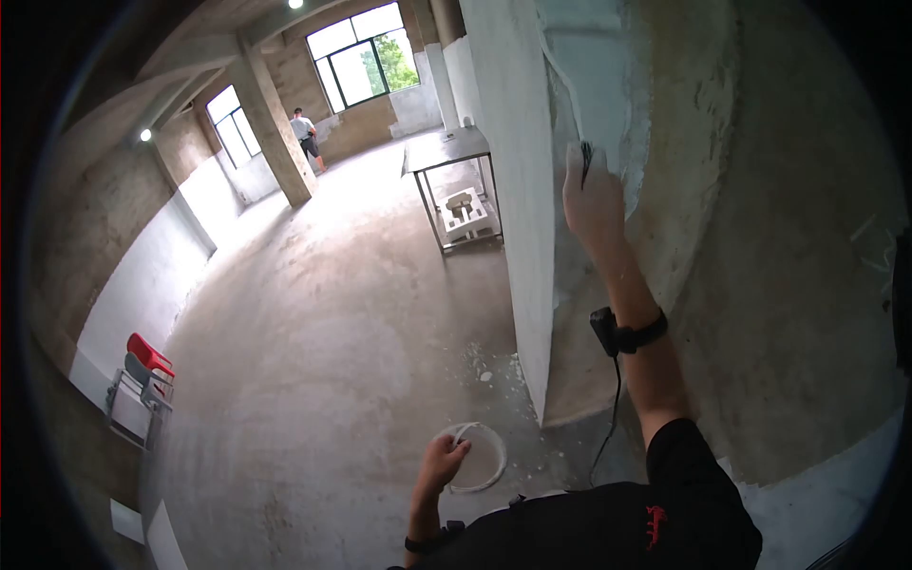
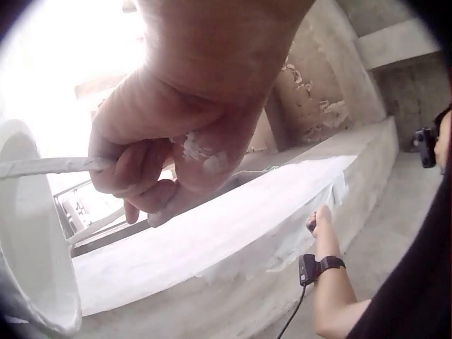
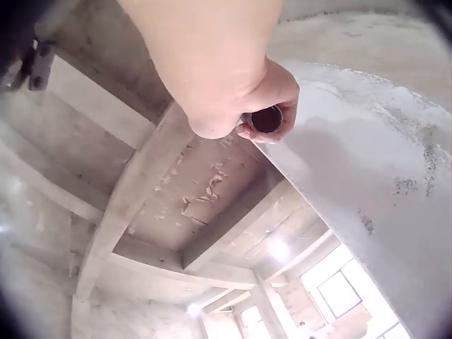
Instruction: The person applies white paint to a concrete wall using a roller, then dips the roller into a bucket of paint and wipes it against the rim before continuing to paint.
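My left hand (image 1: 441, 464) grips the handle (image 2: 56, 166) of a white bucket (image 1: 501, 461), which hangs low in front of my body. White smears mark the skin near the thumb in the left wrist view. Raised to the wall, my right hand (image 1: 594, 198) holds a tool by its round grip (image 3: 267, 119), whose dark, hollow-looking end shows in the right wrist view. The tool's far part is hidden by the hand, so I cannot tell its kind. A white coating (image 1: 603, 90) covers the wall around and above this hand, with bare grey-brown plaster to its right.
The wall's corner edge (image 1: 543, 380) comes down just left of the right arm. Farther back stand a metal-framed table (image 1: 446, 150) and a person (image 1: 304, 133). A red chair (image 1: 147, 353) is by the left wall. White splatters (image 1: 486, 376) dot the floor.
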